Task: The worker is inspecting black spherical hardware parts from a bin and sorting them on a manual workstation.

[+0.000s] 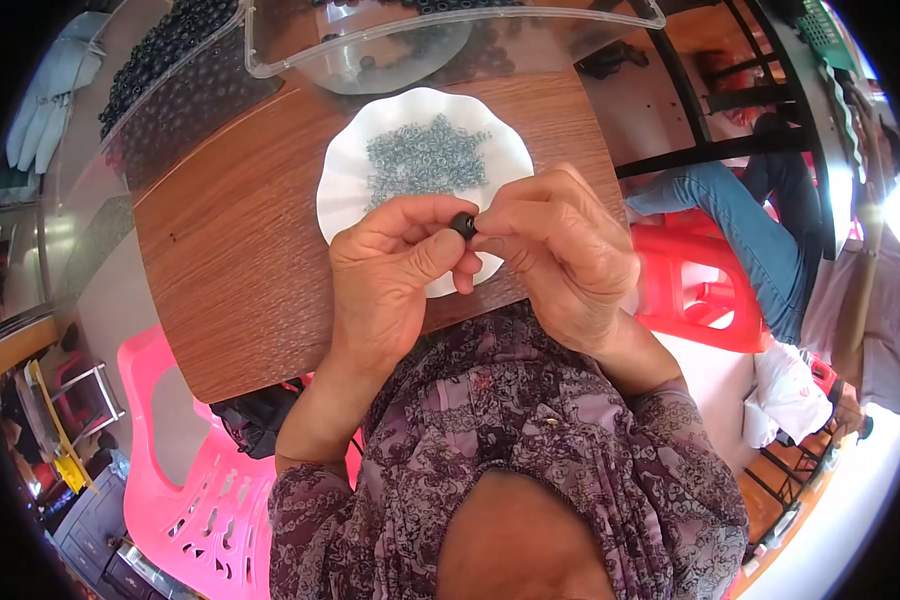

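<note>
A small black round part is pinched between the fingertips of my left hand and my right hand, held above the near rim of a white scalloped plate. The plate carries a heap of several small grey metal rings. Both hands meet over the wooden table, close to its near edge. Most of the black part is hidden by my fingers.
Clear plastic bins with many small black parts stand at the far side of the table. A pink plastic chair is at lower left. A red stool and a seated person in jeans are to the right.
</note>
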`<state>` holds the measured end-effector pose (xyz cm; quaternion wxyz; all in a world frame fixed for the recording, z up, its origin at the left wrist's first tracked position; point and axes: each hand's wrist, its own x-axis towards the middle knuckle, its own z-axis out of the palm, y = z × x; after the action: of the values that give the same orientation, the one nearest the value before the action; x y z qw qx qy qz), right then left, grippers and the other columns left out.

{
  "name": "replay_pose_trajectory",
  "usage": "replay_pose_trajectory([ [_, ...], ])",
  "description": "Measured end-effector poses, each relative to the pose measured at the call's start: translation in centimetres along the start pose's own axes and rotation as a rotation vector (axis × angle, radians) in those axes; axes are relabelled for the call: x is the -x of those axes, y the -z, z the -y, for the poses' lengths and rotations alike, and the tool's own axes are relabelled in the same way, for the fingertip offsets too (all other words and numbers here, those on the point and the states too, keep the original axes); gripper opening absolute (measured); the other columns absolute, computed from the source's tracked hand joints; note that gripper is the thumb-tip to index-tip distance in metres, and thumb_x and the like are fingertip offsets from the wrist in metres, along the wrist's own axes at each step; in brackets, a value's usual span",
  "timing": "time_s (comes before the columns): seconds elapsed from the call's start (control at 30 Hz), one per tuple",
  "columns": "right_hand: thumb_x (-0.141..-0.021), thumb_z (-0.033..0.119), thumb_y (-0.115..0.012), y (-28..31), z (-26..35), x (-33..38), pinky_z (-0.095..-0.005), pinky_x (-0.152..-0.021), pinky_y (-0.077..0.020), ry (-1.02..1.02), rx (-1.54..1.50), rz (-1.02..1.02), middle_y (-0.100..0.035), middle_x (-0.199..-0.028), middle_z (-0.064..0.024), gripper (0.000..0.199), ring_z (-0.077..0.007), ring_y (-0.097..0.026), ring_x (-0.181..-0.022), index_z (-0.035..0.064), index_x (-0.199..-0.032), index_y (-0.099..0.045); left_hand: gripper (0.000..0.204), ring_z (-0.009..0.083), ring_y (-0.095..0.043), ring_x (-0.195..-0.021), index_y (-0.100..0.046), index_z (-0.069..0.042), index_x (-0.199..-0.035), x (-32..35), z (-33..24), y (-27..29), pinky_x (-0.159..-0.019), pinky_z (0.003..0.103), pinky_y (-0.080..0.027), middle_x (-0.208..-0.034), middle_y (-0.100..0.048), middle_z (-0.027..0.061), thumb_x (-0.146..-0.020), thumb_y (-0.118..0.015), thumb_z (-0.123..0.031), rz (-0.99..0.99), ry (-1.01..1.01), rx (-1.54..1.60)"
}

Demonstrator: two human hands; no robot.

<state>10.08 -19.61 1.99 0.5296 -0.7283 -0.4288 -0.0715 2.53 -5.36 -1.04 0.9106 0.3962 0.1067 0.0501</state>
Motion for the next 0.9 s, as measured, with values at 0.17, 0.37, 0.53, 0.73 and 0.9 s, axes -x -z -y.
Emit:
replay_pose_trajectory([
  [0.17, -0.07, -0.006, -0.068, 0.0, -0.3, -0.3, -0.0269, -0.058, -0.0435, 0.076, 0.131, 0.03, -0.059, -0.083, -0.0084, 0.021, -0.0196, -0.053, -0.07, -0.0001, -0.09, -0.065, 0.021, 0.0166, -0.061, -0.07, -0.059, 0.007, -0.101, -0.1, 0.6, -0.2, -0.059, 0.027, -0.05, -0.086, -0.064, 0.0123, -0.083, -0.063, -0.003, -0.024, -0.022, 0.021],
  [0.37, -0.069, -0.011, -0.064, -0.9, 0.3, 0.4, -0.0275, -0.058, -0.0445, 0.079, 0.202, 0.025, -0.055, -0.1, -0.0142, 0.034, -0.0221, -0.051, -0.084, -0.001, -0.102, -0.066, 0.019, 0.0141, -0.057, -0.072, -0.059, 0.004, -0.1, -0.2, 0.0, -1.1, -0.061, 0.027, -0.047, -0.088, -0.063, 0.0094, -0.084, -0.062, -0.005, -0.064, 0.034, 0.183],
  [0.53, -0.072, -0.002, -0.068, -1.0, -0.2, 0.2, -0.03, -0.07, -0.0443, 0.053, 0.191, 0.049, -0.054, -0.109, -0.0173, 0.034, -0.0237, -0.048, -0.089, 0.0002, -0.105, -0.066, 0.018, 0.0136, -0.057, -0.071, -0.059, 0.003, -0.1, -0.5, 0.1, -0.9, -0.06, 0.026, -0.046, -0.086, -0.062, 0.0077, -0.085, -0.062, -0.007, -0.091, 0.065, 0.187],
  [0.73, -0.07, -0.002, -0.069, -0.9, -0.3, -1.3, -0.0314, -0.066, -0.0456, 0.057, 0.118, 0.085, -0.057, -0.105, -0.0172, 0.035, -0.0245, -0.052, -0.085, -0.0021, -0.105, -0.063, 0.018, 0.0122, -0.056, -0.074, -0.057, 0.002, -0.101, -1.3, -0.6, -0.7, -0.063, 0.025, -0.044, -0.086, -0.061, 0.006, -0.087, -0.059, -0.01, -0.061, 0.091, 0.257],
  [0.9, -0.067, -0.009, -0.06, 1.8, -0.6, -5.5, -0.0353, -0.065, -0.046, 0.161, 0.199, 0.073, -0.062, -0.089, -0.0192, 0.028, -0.0298, -0.057, -0.076, -0.0067, -0.095, -0.061, 0.023, 0.0159, -0.054, -0.068, -0.054, 0.001, -0.099, -2.4, -0.8, 0.6, -0.062, 0.029, -0.043, -0.086, -0.059, 0.0086, -0.087, -0.061, -0.017, 0.109, 0.103, 0.238],
])
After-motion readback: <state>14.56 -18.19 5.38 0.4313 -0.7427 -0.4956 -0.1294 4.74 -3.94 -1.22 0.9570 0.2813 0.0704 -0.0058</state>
